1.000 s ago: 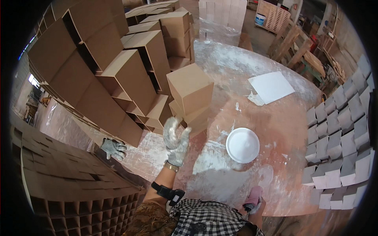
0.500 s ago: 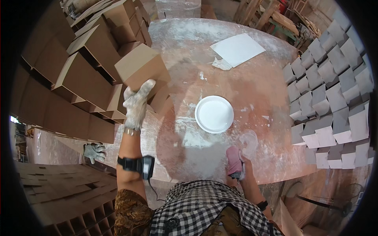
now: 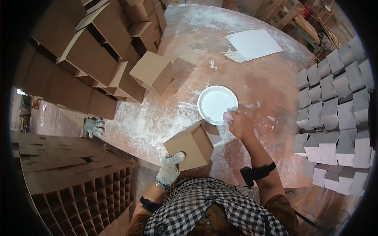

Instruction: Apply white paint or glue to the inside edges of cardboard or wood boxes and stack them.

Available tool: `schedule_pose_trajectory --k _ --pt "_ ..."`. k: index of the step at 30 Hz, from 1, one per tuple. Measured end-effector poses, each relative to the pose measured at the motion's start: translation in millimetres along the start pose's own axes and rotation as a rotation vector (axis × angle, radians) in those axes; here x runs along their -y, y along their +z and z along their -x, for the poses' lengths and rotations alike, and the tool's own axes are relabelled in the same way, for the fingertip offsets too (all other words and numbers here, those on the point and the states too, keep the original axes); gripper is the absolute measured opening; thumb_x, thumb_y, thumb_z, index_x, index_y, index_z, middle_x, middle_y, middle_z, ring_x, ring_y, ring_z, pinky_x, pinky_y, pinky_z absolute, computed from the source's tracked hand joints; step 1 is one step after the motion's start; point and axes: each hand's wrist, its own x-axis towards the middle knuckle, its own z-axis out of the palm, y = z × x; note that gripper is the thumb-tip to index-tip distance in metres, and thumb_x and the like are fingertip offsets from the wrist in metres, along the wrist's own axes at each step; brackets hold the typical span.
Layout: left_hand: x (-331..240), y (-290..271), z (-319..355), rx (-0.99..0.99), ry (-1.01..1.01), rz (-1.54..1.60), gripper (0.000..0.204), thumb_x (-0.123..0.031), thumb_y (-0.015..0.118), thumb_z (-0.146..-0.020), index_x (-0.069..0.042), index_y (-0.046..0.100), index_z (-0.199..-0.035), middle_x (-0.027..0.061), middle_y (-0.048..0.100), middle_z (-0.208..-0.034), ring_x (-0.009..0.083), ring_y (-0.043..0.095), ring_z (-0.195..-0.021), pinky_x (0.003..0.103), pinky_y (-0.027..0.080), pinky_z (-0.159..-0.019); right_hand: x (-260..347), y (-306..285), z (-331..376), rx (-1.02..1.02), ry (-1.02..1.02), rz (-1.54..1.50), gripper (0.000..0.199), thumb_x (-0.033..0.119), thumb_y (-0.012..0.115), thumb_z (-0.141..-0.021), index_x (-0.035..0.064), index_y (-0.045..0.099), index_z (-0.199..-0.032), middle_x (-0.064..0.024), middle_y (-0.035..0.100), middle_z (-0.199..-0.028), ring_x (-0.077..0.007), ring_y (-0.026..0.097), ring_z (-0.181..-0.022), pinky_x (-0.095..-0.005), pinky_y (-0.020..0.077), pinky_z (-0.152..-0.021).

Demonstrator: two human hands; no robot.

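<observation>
Your left hand (image 3: pixel 170 170) is gloved, its fingers (image 3: pixel 176 158) curled loosely and pressed on the lower left edge of a small brown cardboard box (image 3: pixel 189 145); whether they truly clamp it, you can't tell. The box is a plain cube, folded shut, tilted on one corner, sitting at the near rim of the round table (image 3: pixel 267 82), just below the white plate (image 3: pixel 217 104). Your right hand (image 3: pixel 239 125) is bare, fingers closed tight round a small pink pad (image 3: pixel 227 117), held at the plate's lower right rim. The plate is round, white, shallow. The table top is reddish and smeared with white dust.

Outward: a second brown box (image 3: pixel 152 73) lies on the table up left of the plate. A flat white square sheet (image 3: pixel 254 43) rests at the far side, well apart. Stacks of open brown cartons (image 3: pixel 90 51) crowd the left. Rows of grey-white folded boxes (image 3: pixel 334 102) line the right. A brown cardboard divider grid (image 3: pixel 75 185) sits lower left, with a spare grey glove (image 3: pixel 93 126) just above it.
</observation>
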Motion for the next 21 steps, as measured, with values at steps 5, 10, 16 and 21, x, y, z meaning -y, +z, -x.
schedule_pose_trajectory --k 5,10,16,21 --pt "22.6 -26.2 -8.5 0.033 -0.094 0.113 0.034 -0.009 0.059 -0.088 0.001 0.051 -0.119 0.012 0.06 -0.109 0.0228 0.061 -0.1 0.033 0.054 -0.084 2.5 20.9 -34.9 0.145 -0.101 0.2 0.022 0.02 0.058 -0.078 0.0045 0.065 -0.091 -0.0186 0.062 -0.092 -0.0374 0.062 -0.078 -0.0447 0.0498 -0.071" --pt "37.6 -29.0 -8.0 -0.058 -0.037 0.295 0.037 -0.008 0.058 -0.088 0.003 0.048 -0.122 0.0147 0.057 -0.116 0.0263 0.058 -0.106 0.037 0.053 -0.088 0.0 22.9 -38.9 0.129 -0.086 0.173 0.022 0.017 0.057 -0.075 0.0043 0.066 -0.09 -0.0197 0.063 -0.091 -0.0374 0.062 -0.082 -0.0428 0.05 -0.073" --pt "47.6 -38.5 -7.1 -0.02 -0.073 0.329 0.048 -0.013 0.062 -0.086 0.0 0.043 -0.129 0.0162 0.055 -0.121 0.0297 0.057 -0.11 0.041 0.051 -0.093 -48.1 16.2 -31.8 0.066 0.195 -0.493 0.04 0.015 0.062 -0.072 0.0035 0.063 -0.111 -0.0181 0.066 -0.096 -0.0282 0.064 -0.085 -0.0353 0.049 -0.075" --pt "57.4 -17.3 -13.2 0.088 -0.193 0.517 0.047 -0.01 0.063 -0.085 0.001 0.046 -0.126 0.0175 0.055 -0.121 0.0321 0.055 -0.113 0.048 0.049 -0.094 -53.3 7.1 -21.4 0.183 0.477 -1.094 0.034 0.01 0.061 -0.08 -0.0011 0.062 -0.111 -0.0106 0.066 -0.096 -0.021 0.063 -0.084 -0.0309 0.0479 -0.074"
